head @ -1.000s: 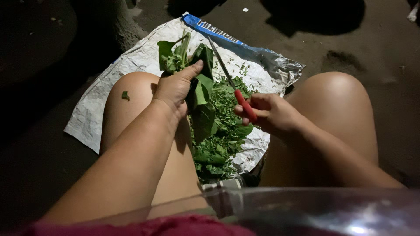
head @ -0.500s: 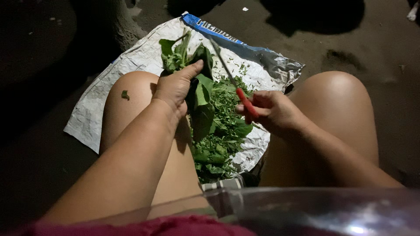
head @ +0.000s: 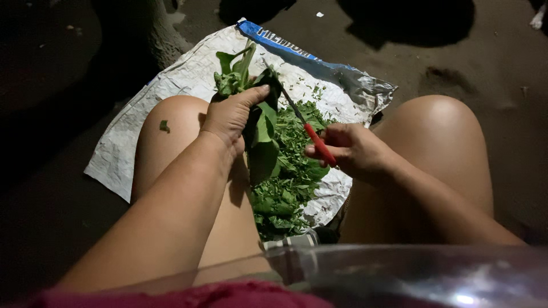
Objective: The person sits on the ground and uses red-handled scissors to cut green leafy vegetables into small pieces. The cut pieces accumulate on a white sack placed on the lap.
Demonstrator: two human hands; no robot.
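My left hand (head: 231, 117) grips a bunch of green leaves (head: 240, 74) above my left knee, the leaf tips pointing away from me. My right hand (head: 348, 151) holds a knife by its red handle (head: 319, 145); the thin blade (head: 288, 97) points up and left and lies against the bunch near my left thumb. Below both hands, between my knees, a pile of chopped greens (head: 288, 179) lies on a white woven sack (head: 188, 85) spread on the ground.
The sack has a blue printed strip and a crumpled clear edge (head: 342, 77) at the far side. A scrap of leaf (head: 164, 125) sticks to my left knee. Dark bare earth surrounds the sack. A shiny curved rim (head: 411, 274) crosses the bottom of the view.
The hands and knife stay in nearly the same place; the blade shifts only slightly against the bunch.
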